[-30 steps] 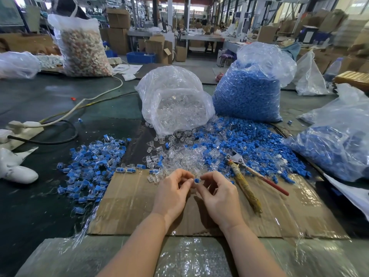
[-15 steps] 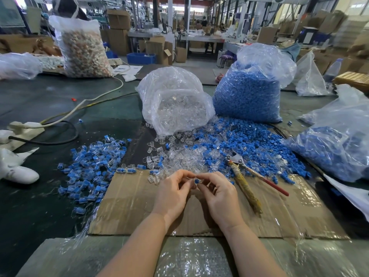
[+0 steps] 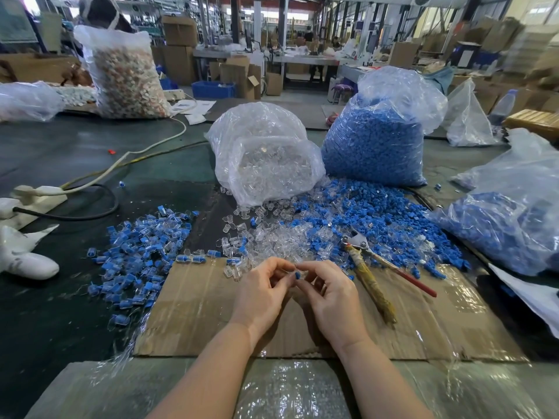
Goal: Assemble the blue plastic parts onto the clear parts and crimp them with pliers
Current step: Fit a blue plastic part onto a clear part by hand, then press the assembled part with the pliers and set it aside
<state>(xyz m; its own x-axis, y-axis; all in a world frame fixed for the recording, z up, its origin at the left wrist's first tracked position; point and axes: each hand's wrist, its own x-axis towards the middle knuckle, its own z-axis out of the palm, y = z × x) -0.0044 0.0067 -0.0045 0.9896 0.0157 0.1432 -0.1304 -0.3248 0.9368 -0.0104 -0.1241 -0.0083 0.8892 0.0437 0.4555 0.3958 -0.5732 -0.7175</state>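
Over the cardboard sheet [image 3: 193, 309] my left hand [image 3: 263, 291] and my right hand [image 3: 329, 294] meet fingertip to fingertip. Between them is a small blue part [image 3: 297, 275]; my right fingers pinch it, and my left fingers pinch a clear part [image 3: 290, 269] pressed against it. The pliers [image 3: 370, 272], with one red handle and one wrapped handle, lie on the cardboard to the right of my right hand. Loose clear parts [image 3: 272, 237] and loose blue parts [image 3: 378, 219] are heaped just beyond my hands. A pile of assembled blue-and-clear pieces [image 3: 142, 249] lies to the left.
A bag of clear parts [image 3: 266, 158] and a bag of blue parts [image 3: 375, 137] stand behind the heaps. Another blue-filled bag [image 3: 508, 225] lies at the right. A power strip with cables [image 3: 39, 195] and a white glove [image 3: 24, 255] sit at the left.
Both hands stay together at the same spot; the fingers have shifted slightly around the blue part. The pliers and the piles have not moved.
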